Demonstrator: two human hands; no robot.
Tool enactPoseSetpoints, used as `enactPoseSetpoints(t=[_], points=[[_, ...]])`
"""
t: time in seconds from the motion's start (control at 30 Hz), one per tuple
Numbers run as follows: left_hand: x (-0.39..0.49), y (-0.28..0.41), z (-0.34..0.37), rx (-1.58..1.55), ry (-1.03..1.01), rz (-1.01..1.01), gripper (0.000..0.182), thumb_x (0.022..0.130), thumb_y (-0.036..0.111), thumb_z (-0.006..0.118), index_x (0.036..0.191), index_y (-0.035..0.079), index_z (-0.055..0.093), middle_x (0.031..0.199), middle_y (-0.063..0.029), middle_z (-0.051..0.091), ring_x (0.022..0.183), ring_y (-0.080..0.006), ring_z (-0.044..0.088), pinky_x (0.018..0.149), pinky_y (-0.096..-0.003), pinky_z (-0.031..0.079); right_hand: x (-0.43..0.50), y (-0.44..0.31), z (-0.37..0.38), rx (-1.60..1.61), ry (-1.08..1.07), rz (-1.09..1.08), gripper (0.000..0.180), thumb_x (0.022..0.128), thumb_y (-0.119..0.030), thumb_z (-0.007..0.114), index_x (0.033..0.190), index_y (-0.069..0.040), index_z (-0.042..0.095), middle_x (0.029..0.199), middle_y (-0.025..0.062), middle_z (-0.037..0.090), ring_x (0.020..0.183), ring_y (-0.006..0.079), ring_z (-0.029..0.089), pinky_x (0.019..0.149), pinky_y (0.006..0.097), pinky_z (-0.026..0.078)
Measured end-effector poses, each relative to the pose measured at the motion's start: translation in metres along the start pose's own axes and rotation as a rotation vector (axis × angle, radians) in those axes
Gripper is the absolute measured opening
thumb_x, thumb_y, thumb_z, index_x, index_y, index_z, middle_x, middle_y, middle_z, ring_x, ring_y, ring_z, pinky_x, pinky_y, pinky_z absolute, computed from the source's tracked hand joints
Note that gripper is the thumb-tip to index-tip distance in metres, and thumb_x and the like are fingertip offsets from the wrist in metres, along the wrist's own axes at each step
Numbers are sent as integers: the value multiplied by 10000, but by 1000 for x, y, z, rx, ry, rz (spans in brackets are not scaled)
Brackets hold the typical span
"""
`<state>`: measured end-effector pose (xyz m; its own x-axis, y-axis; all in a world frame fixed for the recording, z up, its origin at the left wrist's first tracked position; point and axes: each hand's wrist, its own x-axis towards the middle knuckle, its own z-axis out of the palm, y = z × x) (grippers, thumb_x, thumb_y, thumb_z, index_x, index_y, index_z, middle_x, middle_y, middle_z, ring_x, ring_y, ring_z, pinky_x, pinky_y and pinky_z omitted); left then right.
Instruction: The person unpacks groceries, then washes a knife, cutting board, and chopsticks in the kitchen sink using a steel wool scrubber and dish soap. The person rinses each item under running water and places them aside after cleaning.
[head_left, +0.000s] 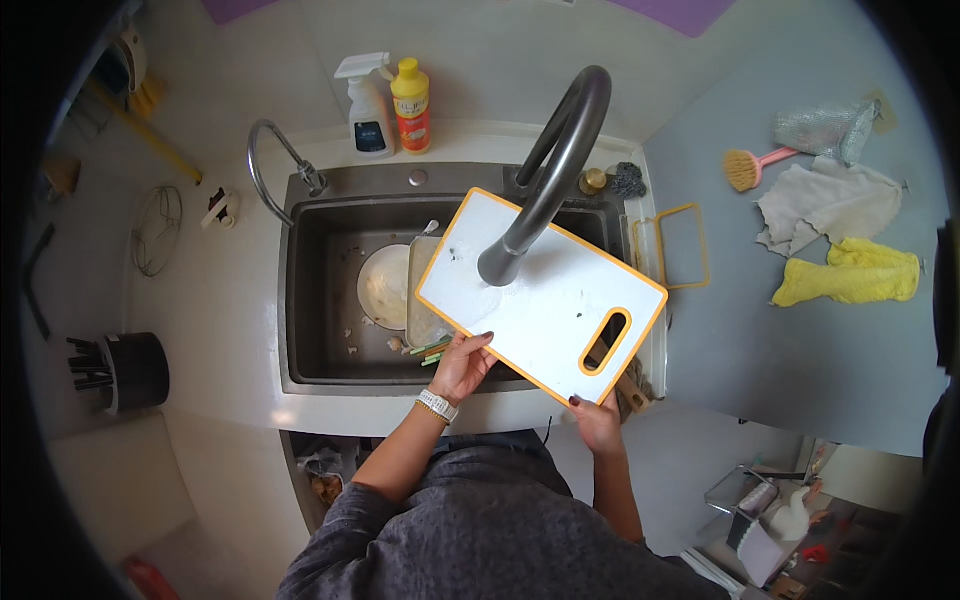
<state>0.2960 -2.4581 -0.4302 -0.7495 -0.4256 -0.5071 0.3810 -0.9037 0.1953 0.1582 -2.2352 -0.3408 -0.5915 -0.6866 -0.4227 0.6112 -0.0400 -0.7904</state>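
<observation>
My left hand (463, 367) grips the lower left edge of a white cutting board (525, 330) with an orange rim. My right hand (598, 420) holds the board's lower corner near its handle slot. The board is tilted over the dark sink (322, 375), beneath the grey faucet (562, 165), and bears small dark specks. Water seems to spread on the board below the spout. In the sink lie a white plate (384, 289), a translucent tray (421, 322) partly under the board, green-ended chopsticks (431, 354) and food scraps.
Behind the sink stand a white spray bottle (369, 112) and a yellow-capped bottle (412, 109). A thin chrome faucet (262, 150) rises at the left. A steel scrubber (628, 180) lies at the back right. A pink-handled brush (746, 169) and cloths (825, 199) hang at the right.
</observation>
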Motion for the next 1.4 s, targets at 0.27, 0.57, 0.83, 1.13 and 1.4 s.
enactPoseSetpoints(t=[0.27, 0.57, 0.83, 1.13, 1.4], points=[[-27, 28, 0, 37, 11, -24, 261, 952, 48, 645, 1188, -54, 600, 1173, -153, 675, 1075, -271, 705, 932, -414, 616, 4, -18, 17, 20, 32, 96, 669, 885, 50, 579, 1513, -25, 363, 1431, 145, 512, 1311, 288, 536, 1082, 421, 459], [-42, 23, -3, 109, 7, 57, 232, 937, 20, 650, 1149, -72, 625, 1082, -156, 702, 987, -261, 729, 814, -351, 657, 85, -48, 75, -2052, -303, -464, 621, 1042, -311, 523, 1581, -87, 313, 1637, 240, 257, 1543, 354, 192, 1265, 479, 96], [-53, 26, 12, 201, 9, 21, 287, 935, -6, 624, 1220, -33, 608, 1108, -138, 714, 953, -260, 735, 823, -407, 646, 157, -1, 149, -1790, -1181, -583, 549, 1071, -349, 441, 1583, -171, 347, 1684, 65, 232, 1565, 251, 167, 1285, 440, 98], [-49, 29, 1, 262, 72, 4, 237, 912, 1, 654, 1140, -62, 637, 1065, -168, 707, 980, -274, 717, 832, -428, 635, 234, -35, 118, -1641, -651, -394, 437, 981, -225, 613, 1403, -130, 557, 1549, 122, 446, 1380, 322, 466, 1120, 397, 408], [-55, 32, -11, 245, 137, 15, 193, 918, -35, 617, 1107, -57, 646, 1054, -161, 696, 985, -266, 715, 796, -446, 662, 297, -65, 29, -1524, 48, -452, 102, 881, -130, 644, 947, -71, 694, 857, 145, 714, 840, 365, 687, 745, 471, 539]])
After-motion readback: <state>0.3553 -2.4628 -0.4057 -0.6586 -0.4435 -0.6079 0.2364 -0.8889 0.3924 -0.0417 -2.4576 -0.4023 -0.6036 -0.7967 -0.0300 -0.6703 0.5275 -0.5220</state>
